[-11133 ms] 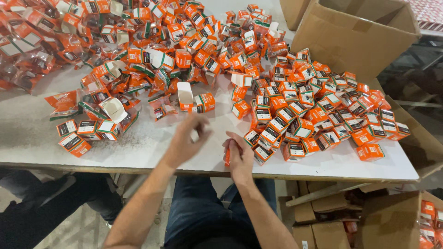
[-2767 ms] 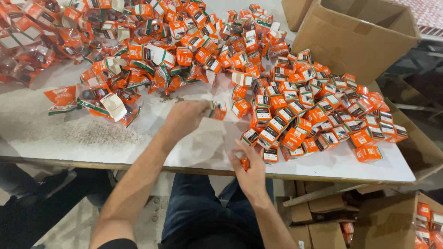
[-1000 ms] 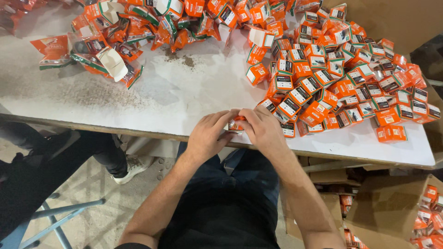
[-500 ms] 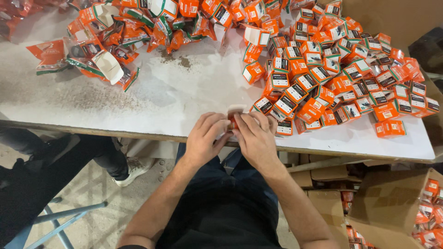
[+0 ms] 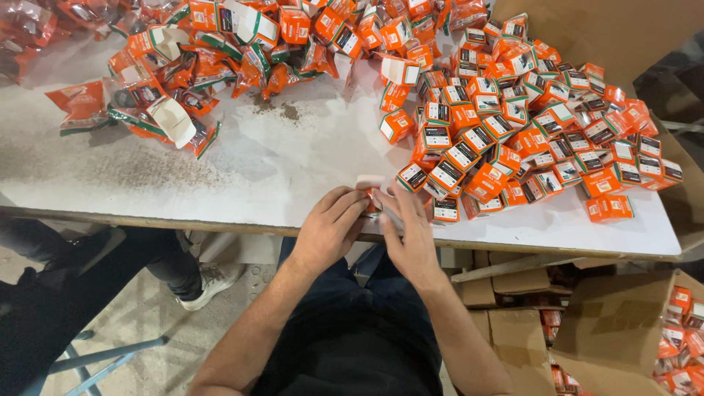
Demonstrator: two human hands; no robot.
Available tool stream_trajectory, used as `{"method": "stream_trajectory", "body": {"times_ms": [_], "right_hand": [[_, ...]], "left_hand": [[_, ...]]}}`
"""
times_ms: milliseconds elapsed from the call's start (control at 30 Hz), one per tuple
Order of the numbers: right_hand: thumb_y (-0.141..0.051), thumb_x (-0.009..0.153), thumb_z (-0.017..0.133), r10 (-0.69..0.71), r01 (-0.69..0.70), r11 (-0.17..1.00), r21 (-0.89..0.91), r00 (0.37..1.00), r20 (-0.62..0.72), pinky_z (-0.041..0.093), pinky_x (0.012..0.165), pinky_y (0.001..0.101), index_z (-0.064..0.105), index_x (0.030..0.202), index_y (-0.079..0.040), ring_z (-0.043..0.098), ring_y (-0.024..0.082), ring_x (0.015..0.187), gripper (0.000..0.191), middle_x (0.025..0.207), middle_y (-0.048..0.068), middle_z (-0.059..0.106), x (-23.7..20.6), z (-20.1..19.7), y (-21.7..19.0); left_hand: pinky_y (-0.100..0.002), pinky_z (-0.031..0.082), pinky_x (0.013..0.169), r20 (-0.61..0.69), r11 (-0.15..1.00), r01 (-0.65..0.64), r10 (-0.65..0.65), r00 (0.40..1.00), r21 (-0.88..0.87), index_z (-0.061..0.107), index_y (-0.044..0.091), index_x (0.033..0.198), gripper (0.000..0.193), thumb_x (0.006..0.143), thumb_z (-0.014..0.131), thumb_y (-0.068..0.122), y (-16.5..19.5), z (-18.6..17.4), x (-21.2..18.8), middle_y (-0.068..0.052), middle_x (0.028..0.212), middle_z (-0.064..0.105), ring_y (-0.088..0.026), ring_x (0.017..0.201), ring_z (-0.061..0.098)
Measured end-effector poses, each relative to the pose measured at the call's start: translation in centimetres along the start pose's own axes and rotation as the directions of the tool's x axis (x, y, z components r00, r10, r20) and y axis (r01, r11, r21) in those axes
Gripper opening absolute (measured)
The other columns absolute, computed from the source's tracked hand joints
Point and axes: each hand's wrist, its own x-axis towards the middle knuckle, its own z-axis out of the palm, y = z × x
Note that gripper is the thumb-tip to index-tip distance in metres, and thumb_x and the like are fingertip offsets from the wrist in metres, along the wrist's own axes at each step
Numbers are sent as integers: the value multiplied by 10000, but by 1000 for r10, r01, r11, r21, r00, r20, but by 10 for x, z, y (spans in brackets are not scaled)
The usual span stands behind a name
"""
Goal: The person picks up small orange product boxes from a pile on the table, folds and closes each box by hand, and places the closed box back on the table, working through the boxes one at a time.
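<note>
At the near edge of a white table (image 5: 279, 172), my left hand (image 5: 326, 227) and my right hand (image 5: 407, 231) are together on one small orange carton (image 5: 372, 199). Its white flap (image 5: 369, 181) sticks up above my fingers, and most of the carton is hidden between my hands. Just right of my right hand lies a big heap of closed orange cartons (image 5: 513, 132). Open, unfolded cartons and orange wrappers (image 5: 183, 73) are piled at the far left of the table.
A large brown cardboard box (image 5: 587, 29) stands at the back right. More cardboard boxes with orange cartons (image 5: 675, 337) sit on the floor at lower right. Another person's dark trouser leg and shoe (image 5: 147, 257) are under the table on the left.
My left hand came back from the middle of the table and joined my right hand at the near edge. Both now work on one carton, and a white flap has come up.
</note>
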Motion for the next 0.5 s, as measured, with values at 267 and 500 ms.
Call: {"method": "stream_trajectory", "body": {"times_ms": [267, 500], "right_hand": [[-46, 996, 682, -95, 93, 988, -124, 995, -9, 495, 945, 440, 605, 1261, -66, 602, 312, 1119, 277, 1164, 124, 674, 12, 16, 23], [42, 867, 644, 295, -307, 913, 269, 952, 83, 527, 793, 345, 488, 1373, 4, 587, 225, 912, 530, 1293, 126, 592, 20, 18, 19]], "left_hand": [[-388, 596, 888, -32, 992, 125, -125, 992, -1, 679, 56, 1156, 420, 755, 786, -8, 3, 5, -10, -191, 1355, 594, -320, 1147, 647], [-379, 603, 875, 10, 969, 215, -216, 976, -118, 685, 81, 1115, 347, 797, 796, -3, -7, 10, -13, -166, 1437, 598, -308, 1089, 708]]}}
